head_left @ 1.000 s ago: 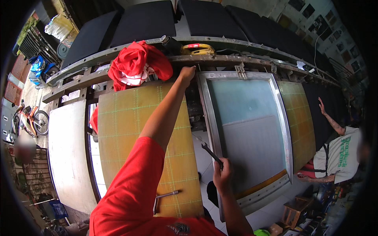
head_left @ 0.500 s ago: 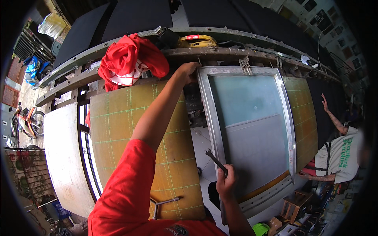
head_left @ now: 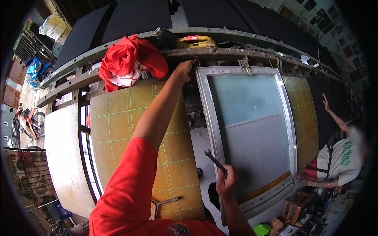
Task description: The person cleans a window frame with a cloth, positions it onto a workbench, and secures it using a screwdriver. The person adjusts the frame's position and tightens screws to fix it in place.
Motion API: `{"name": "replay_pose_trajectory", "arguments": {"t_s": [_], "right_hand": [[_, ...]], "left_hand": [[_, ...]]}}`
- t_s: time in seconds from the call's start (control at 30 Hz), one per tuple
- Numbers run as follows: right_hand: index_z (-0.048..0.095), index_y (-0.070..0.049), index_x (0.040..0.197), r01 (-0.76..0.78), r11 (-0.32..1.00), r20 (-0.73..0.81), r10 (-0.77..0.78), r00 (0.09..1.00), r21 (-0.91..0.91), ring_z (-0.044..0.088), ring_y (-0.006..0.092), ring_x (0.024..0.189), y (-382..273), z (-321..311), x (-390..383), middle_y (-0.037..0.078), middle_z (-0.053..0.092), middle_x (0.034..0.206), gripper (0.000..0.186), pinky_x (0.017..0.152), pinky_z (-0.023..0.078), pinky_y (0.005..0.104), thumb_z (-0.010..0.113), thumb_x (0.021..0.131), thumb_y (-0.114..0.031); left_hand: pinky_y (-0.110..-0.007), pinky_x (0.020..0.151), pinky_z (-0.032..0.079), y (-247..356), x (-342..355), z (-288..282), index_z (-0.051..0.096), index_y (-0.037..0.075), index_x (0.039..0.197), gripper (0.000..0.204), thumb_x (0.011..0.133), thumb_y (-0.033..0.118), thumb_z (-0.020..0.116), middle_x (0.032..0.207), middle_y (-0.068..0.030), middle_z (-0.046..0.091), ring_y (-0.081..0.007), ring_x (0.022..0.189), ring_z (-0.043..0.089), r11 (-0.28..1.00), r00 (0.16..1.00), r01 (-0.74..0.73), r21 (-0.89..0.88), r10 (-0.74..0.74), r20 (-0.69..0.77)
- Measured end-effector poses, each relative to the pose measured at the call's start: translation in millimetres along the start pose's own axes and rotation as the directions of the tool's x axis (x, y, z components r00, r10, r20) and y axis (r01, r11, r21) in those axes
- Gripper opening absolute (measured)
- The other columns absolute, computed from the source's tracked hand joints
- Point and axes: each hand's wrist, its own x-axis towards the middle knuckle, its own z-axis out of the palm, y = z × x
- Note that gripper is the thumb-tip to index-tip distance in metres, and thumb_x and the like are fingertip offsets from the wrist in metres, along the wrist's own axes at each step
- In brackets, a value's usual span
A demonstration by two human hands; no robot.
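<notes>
My right hand [head_left: 226,183] is closed around a dark open-end wrench [head_left: 214,160], its jaw end pointing up and left over the left side of a metal screen-printing frame [head_left: 210,118]. The frame lies tilted over a board, with pale blue-grey mesh [head_left: 252,100] stretched across it. My left arm, in a red sleeve, stretches far forward. At its end my left hand [head_left: 186,70] is at the brown metal rail, beside the frame's far left corner and a small upright bolt [head_left: 198,63]. Its fingers look curled; what they grip, if anything, is hidden.
Yellowish boards with green grid lines [head_left: 118,129] lie under my arm. A T-shaped socket wrench [head_left: 167,201] rests on the near one. Red cloth [head_left: 132,59] and a yellow-handled tool [head_left: 197,41] sit on the rails. At right stands another person [head_left: 342,157], one arm outstretched.
My left hand has shifted slightly left, away from the frame's corner. My right hand with the wrench has barely moved. The person at right has moved a little.
</notes>
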Motion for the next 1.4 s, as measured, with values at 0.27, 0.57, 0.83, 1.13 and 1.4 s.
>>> {"name": "replay_pose_trajectory", "arguments": {"t_s": [0.27, 0.57, 0.83, 1.13, 1.4], "right_hand": [[0.053, 0.002, 0.087, -0.025, 0.999, 0.029, 0.026, 0.999, -0.026, 0.055, 0.0326, 0.067, 1, -2, 0, 0.015, 0.054, 0.075, 0.012, 0.06, 0.044, 0.0372, 0.06, 0.081, -0.006], [0.053, 0.002, 0.089, -0.047, 0.999, 0.01, 0.047, 0.999, -0.027, 0.052, 0.0229, 0.066, 1, 3, -3, 0.01, 0.052, 0.075, 0.012, 0.06, 0.042, 0.0322, 0.057, 0.085, -0.009], [0.055, -0.002, 0.079, -0.364, 0.915, -0.01, 0.371, 0.929, 0.172, 0.039, 0.0046, 0.054, -29, -45, 76, -0.003, 0.045, 0.062, 0.013, 0.049, 0.031, 0.0206, 0.05, 0.089, -0.009], [0.062, 0.001, 0.089, 0.294, 0.925, 0.237, -0.238, 0.942, -0.241, 0.057, 0.013, 0.079, -21, -8, 369, 0.008, 0.064, 0.081, 0.019, 0.072, 0.043, 0.0263, 0.06, 0.083, -0.017], [0.063, -0.002, 0.087, 0.132, 0.969, 0.353, -0.051, 0.934, -0.21, 0.055, 0.0134, 0.079, 7, 32, 414, 0.006, 0.063, 0.083, 0.018, 0.075, 0.042, 0.0287, 0.06, 0.084, -0.019]], "left_hand": [[-0.036, 0.07, 0.051, -16, 8, 13, 0.059, 0.007, 0.096, 0.017, 0.089, 0.022, 0.054, 0.084, -0.006, 0.062, -0.0196, 0.07, 0.059, 0.969, 0.998, -0.026, -0.247, 0.041, 0.056], [-0.033, 0.065, 0.053, -6, -7, 12, 0.058, 0.005, 0.094, 0.012, 0.088, 0.014, 0.052, 0.081, -0.0058, 0.062, -0.0171, 0.069, 0.061, 0.953, 0.992, 0.008, -0.304, 0.029, 0.12], [-0.033, 0.065, 0.053, -13, 4, 11, 0.059, 0.007, 0.089, 0.01, 0.089, 0.015, 0.053, 0.079, -0.0047, 0.062, -0.0171, 0.067, 0.061, 0.941, 0.983, 0.075, -0.329, -0.014, 0.184], [-0.034, 0.065, 0.052, -13, 9, 15, 0.059, 0.007, 0.09, 0.012, 0.09, 0.017, 0.052, 0.077, -0.0049, 0.06, -0.0178, 0.069, 0.059, 0.928, 0.979, 0.09, -0.362, -0.016, 0.204], [-0.032, 0.062, 0.052, -16, 13, 7, 0.06, 0.007, 0.084, 0.014, 0.089, 0.019, 0.054, 0.075, -0.0047, 0.06, -0.0173, 0.063, 0.058, 0.91, 0.974, 0.125, -0.396, -0.035, 0.226]]}}
